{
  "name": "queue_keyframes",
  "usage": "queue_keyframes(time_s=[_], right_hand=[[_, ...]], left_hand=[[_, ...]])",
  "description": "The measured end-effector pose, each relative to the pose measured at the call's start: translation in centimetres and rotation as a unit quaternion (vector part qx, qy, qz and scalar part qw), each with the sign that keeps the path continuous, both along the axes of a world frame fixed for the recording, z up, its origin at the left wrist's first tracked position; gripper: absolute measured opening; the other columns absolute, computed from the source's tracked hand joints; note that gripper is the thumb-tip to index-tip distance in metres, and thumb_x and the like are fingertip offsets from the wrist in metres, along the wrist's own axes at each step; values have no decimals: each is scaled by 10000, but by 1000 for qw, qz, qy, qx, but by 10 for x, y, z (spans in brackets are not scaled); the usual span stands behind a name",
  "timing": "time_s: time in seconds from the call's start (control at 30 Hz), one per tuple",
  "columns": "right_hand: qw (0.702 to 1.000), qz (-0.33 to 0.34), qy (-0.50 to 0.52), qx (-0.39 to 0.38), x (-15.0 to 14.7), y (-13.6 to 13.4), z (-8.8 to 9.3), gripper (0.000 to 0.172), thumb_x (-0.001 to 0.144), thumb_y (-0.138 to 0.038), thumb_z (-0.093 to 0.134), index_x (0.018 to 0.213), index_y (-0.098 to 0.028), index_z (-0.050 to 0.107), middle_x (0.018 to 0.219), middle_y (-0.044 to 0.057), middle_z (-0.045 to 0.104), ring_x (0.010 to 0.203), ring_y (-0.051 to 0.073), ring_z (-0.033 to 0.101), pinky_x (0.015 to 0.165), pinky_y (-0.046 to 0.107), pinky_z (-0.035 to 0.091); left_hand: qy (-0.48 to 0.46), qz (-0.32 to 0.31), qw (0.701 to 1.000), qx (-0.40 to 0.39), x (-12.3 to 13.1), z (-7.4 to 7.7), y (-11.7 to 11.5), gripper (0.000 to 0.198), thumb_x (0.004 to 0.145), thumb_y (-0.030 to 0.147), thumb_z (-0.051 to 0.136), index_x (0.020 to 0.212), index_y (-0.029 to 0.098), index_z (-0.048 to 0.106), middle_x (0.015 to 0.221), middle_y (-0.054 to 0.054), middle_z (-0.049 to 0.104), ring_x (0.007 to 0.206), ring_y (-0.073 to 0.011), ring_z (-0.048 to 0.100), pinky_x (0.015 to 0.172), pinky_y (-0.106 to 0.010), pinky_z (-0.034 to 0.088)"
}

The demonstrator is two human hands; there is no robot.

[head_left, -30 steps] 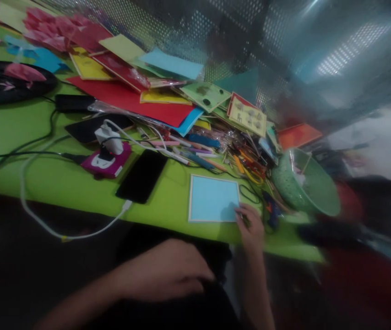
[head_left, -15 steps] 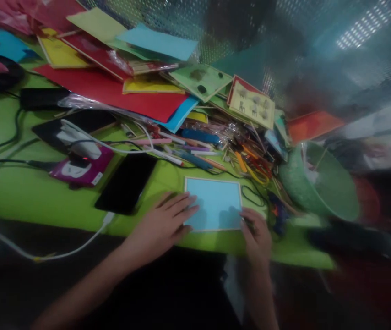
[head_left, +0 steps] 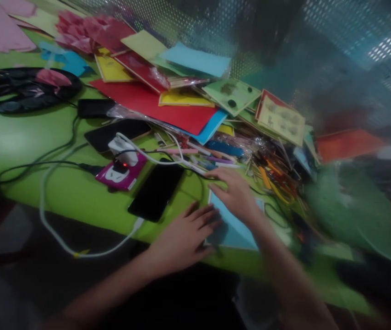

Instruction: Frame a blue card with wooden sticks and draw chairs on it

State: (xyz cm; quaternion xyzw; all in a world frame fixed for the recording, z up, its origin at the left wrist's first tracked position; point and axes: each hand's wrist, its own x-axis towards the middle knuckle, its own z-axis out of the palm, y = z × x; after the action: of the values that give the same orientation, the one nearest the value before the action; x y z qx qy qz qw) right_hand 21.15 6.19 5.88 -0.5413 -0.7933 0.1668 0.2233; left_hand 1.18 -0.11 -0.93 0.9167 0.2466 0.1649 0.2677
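A light blue square card (head_left: 236, 229) lies near the front edge of the green table (head_left: 27, 137). My left hand (head_left: 185, 236) rests flat on the card's left edge, fingers stretched out. My right hand (head_left: 235, 192) reaches across the card's top left corner toward the pens, palm down with fingers apart and nothing visibly held. It is blurred by motion. My right forearm covers part of the card.
A black phone (head_left: 156, 190) on a white cable lies left of the card, beside a magenta power strip (head_left: 122, 172) with a white charger. A heap of pens and sticks (head_left: 250, 160), stacked coloured cards (head_left: 168, 103), and a green bowl (head_left: 356, 206) at right crowd the table.
My right hand left the card's lower right corner and moved up and left over the card toward the pens. My left hand, in my lap a second ago, now lies on the card's left edge.
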Motion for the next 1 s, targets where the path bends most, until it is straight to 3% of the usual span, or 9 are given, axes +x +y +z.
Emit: queue_keyframes(time_s=[0.1, 0.23, 0.43, 0.57, 0.8, 1.0], right_hand=[[997, -31, -73, -17, -18, 30, -14, 220, 981, -194, 642, 1158, -192, 771, 1179, 109, 788, 1156, 289, 696, 1027, 427, 513], [984, -81, -157, -21, -29, 41, -26, 167, 970, -200, 649, 1089, -196, 766, 1127, 113, 760, 1111, 292, 669, 942, 398, 506], [966, -89, -241, -31, -35, 33, -18, 135, 1012, -242, 628, 1088, -187, 724, 1158, 138, 742, 1101, 301, 664, 920, 401, 500], [955, -83, -282, -47, -42, 31, -9, 178, 1027, -235, 603, 1163, -172, 700, 1201, 165, 742, 1139, 314, 672, 939, 416, 508], [971, -71, -221, -59, -33, 32, -16, 208, 1009, -246, 627, 1190, -190, 712, 1202, 118, 755, 1127, 272, 683, 944, 377, 510], [989, -90, -114, -41, -14, 31, -10, 150, 969, -208, 666, 1091, -182, 749, 1181, 104, 736, 1134, 234, 663, 959, 327, 492]], left_hand=[[-10, -2, 1000, -10, -1, 1, 0, 588, 1029, 504, 634, 1537, 223, 544, 1650, -99, 536, 1575, -299, 439, 1330, -580, 282], [-26, 6, 999, -17, -1, 1, 0, 527, 1020, 464, 654, 1489, 234, 586, 1605, -97, 587, 1560, -309, 457, 1308, -585, 330], [-36, 19, 999, -9, 1, -6, -1, 483, 995, 393, 698, 1453, 263, 612, 1584, -74, 607, 1553, -295, 469, 1311, -575, 328], [-48, 23, 998, 45, 2, -13, 0, 464, 1003, 383, 687, 1444, 253, 624, 1583, -84, 611, 1522, -291, 512, 1301, -562, 347], [-47, 14, 992, 118, -1, -20, 10, 488, 971, 322, 708, 1448, 258, 627, 1574, -93, 620, 1477, -299, 570, 1246, -549, 455], [-124, 62, 985, 101, -6, -25, 14, 475, 1032, 340, 605, 1506, 311, 579, 1543, -85, 650, 1398, -272, 648, 1122, -425, 591]])
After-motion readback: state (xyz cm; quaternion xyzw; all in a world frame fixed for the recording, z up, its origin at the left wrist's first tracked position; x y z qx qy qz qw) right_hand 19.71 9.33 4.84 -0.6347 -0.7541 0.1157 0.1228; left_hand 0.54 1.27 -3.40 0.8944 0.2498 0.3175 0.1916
